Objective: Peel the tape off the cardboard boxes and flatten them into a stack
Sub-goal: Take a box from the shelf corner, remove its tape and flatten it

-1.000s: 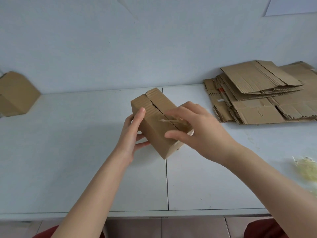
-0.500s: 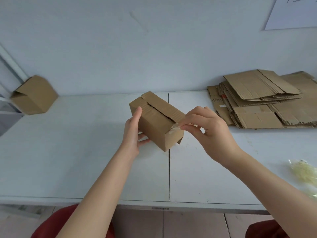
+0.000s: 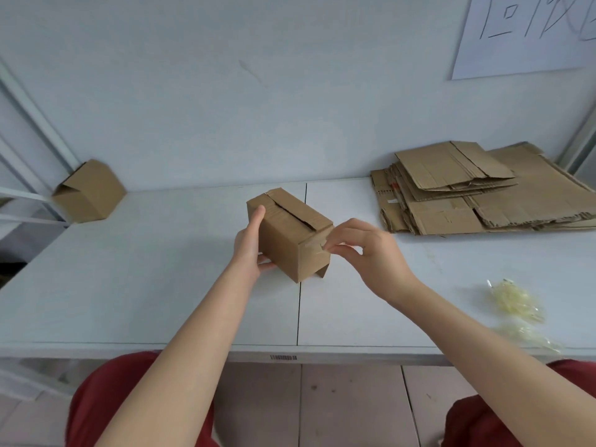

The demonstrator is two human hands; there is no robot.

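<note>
A spare box sat at the table's far left, against the wall. At the table's middle, the left hand gripped the tilted box, thumb up its side and fingers curled beneath. The right hand pinched the tape at the box's near end between thumb and forefinger. Flattened cardboard lay stacked far right, with 1 wad of peeled tape nearer.

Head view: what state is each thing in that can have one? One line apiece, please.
held box: assembled, top seam gaping.
tape: partly peeled at the held box's near end.
left hand: grips the held box.
right hand: pinches the tape.
spare box: assembled, untouched, far left.
flattened cardboard: stacked, far right.
tape scraps: loose pile, near right.
</note>
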